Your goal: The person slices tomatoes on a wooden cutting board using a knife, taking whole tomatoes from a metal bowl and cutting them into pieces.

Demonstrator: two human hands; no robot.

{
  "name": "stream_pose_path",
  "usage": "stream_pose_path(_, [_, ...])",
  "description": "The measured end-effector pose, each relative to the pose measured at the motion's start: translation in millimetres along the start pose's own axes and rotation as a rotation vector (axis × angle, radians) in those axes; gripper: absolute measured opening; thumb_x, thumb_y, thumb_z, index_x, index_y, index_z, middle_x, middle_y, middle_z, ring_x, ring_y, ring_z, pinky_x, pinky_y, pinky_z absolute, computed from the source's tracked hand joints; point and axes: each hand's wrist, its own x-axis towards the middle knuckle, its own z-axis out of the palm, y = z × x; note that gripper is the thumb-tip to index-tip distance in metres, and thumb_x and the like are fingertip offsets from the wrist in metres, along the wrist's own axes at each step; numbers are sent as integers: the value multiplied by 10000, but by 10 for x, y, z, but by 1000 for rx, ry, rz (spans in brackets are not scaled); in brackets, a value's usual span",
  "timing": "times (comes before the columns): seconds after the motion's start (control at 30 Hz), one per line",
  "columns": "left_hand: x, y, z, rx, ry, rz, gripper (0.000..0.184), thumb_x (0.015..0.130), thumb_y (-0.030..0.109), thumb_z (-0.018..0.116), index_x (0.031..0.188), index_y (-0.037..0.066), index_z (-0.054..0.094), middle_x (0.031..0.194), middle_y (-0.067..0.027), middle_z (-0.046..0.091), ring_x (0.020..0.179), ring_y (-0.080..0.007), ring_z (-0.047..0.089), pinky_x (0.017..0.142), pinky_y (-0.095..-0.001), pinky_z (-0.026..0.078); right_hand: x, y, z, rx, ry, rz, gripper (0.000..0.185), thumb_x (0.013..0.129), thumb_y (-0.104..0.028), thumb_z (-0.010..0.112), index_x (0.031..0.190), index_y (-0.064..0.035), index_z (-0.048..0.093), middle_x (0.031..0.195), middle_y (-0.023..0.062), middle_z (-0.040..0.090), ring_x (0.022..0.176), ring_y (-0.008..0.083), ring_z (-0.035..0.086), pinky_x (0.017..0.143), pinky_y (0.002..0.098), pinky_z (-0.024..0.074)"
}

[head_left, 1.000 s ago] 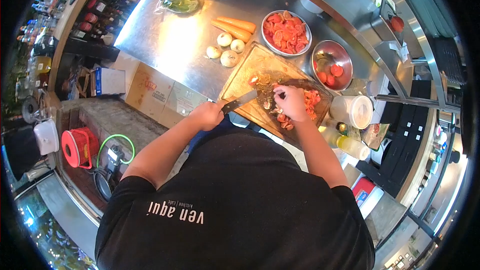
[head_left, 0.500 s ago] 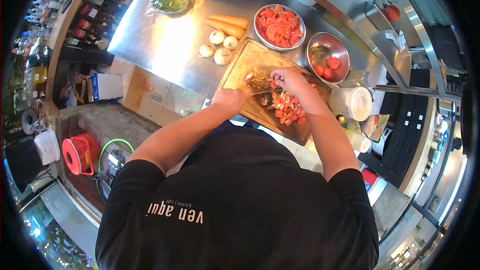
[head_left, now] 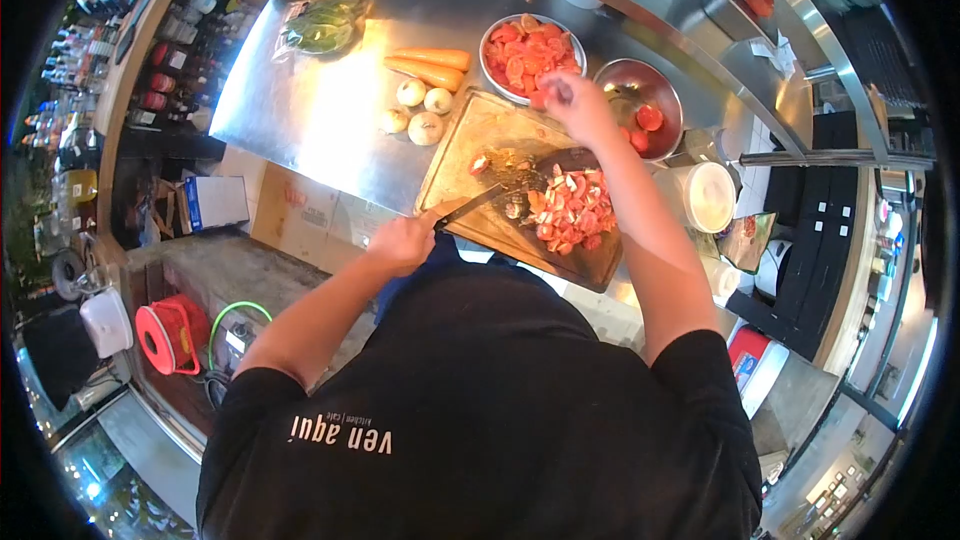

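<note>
Right hand [head_left: 580,110] has come from the cutting board [head_left: 480,130] to the tomato bowl [head_left: 494,88]; left hand [head_left: 402,244] is drawn back with the knife [head_left: 470,207]

Fingers of the right hand are bent and almost closed, and a red tomato piece [head_left: 539,99] is pinched at their tips, just at the near rim of the tomato bowl. Half a second before, this hand was low over the board, among the cut tomatoes. The fingers of the left hand are wrapped completely around the knife handle. The blade slants over the near left part of the board; whether it touches the wood, I cannot tell.

Close to the blade, a small tomato scrap [head_left: 479,165] lies toward the left edge of the board. Chopped tomatoes [head_left: 572,212] make a loose heap on its right half. The board itself is at the near edge of the worktop [head_left: 290,130].

Beyond the board's far edge, the tomato bowl is full of red pieces; to its right, a metal bowl [head_left: 669,102] contains a few tomatoes [head_left: 648,119]. To the left are four onions [head_left: 425,128], with carrots [head_left: 428,67] behind them. Toward the worktop's far left corner lies a plastic bag of green leaves [head_left: 325,26]. A white tub [head_left: 709,197] stands beside the board's right edge.
</note>
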Motion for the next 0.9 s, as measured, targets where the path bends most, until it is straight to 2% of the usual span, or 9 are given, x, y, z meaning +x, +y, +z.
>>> stream_pose_path(0.07, [23, 179, 27, -27, 86, 10, 327, 1107, 288, 560, 1388, 122, 589, 991, -261, 785, 959, -505, 772, 834, -653, 592, 258, -8, 3, -6, 87, 7, 352, 964, -101, 810, 1312, -77, 765, 1082, 106, 806, 996, 224, 772, 903, 385, 616])
stream_pose_path(0.2, [356, 589, 36, 24, 89, -147, 253, 1112, 212, 528, 1312, 66, 581, 1110, -264, 793, 1014, -487, 790, 858, -610, 627, 361, -30, 35, -117, 231, -30, 404, 970, -126, 814, 1363, -83, 736, 1243, 143, 809, 1127, 306, 778, 1031, 431, 610])
stream_pose_path(0.3, [641, 679, 261, 62, 203, -118, 225, 1108, 198, 533, 1286, 65, 569, 1098, -261, 780, 991, -471, 800, 827, -592, 640, 42, -85, -30, -124, 115, -96, 390, 981, -109, 796, 1363, -64, 730, 1296, 166, 794, 1190, 327, 768, 1072, 445, 591])
stream_pose_path(0.37, [663, 819, 335, 86, 277, -94, 217, 1108, 203, 533, 1272, 62, 560, 1072, -268, 772, 976, -472, 800, 808, -585, 642, -324, -116, -99, -133, 70, -126, 375, 986, -95, 782, 1356, -55, 729, 1289, 172, 792, 1197, 325, 766, 1077, 443, 588])
stream_pose_path(0.53, [531, 1294, 596, 195, 44, 44, 245, 1106, 170, 512, 1296, 17, 531, 1091, -275, 757, 974, -472, 804, 821, -564, 652, -1000, 155, -166, -31, 19, -120, 335, 993, -54, 750, 1327, -37, 726, 1268, 186, 787, 1202, 320, 767, 1075, 439, 588])
stream_pose_path(0.6, [561, 1444, 577, 161, 34, 44, 257, 1107, 166, 503, 1315, 18, 523, 1105, -280, 762, 980, -474, 805, 827, -568, 652, -1229, 256, -194, 11, 21, 14, 324, 989, -40, 743, 1313, -39, 733, 1250, 179, 789, 1177, 327, 770, 1034, 436, 599])
stream_pose_path(0.67, [568, 1540, 409, 129, 26, 45, 269, 1108, 163, 495, 1335, 19, 515, 1118, -284, 766, 986, -477, 805, 832, -571, 652, -1475, 298, -215, -16, 79, -42, 301, 993, -36, 728, 1294, -37, 736, 1215, 176, 782, 1141, 339, 771, 980, 433, 607])
stream_pose_path(0.73, [650, 1583, 135, 117, -3, -58, 257, 1107, 142, 522, 1335, 26, 497, 1238, -272, 757, 1076, -467, 804, 883, -553, 658, -1742, 301, -257, -3, 148, -45, 287, 995, -32, 713, 1280, -39, 739, 1187, 172, 765, 1124, 350, 768, 963, 435, 603])
stream_pose_path(0.9, [1106, 1277, -147, 139, 115, -189, 260, 1106, 138, 528, 1332, 11, 507, 1255, -275, 755, 1098, -452, 803, 899, -551, 663, -2365, 473, -214, -60, 209, -14, 335, 967, -44, 724, 1301, -61, 736, 1199, 188, 729, 1175, 394, 719, 1022, 456, 571])
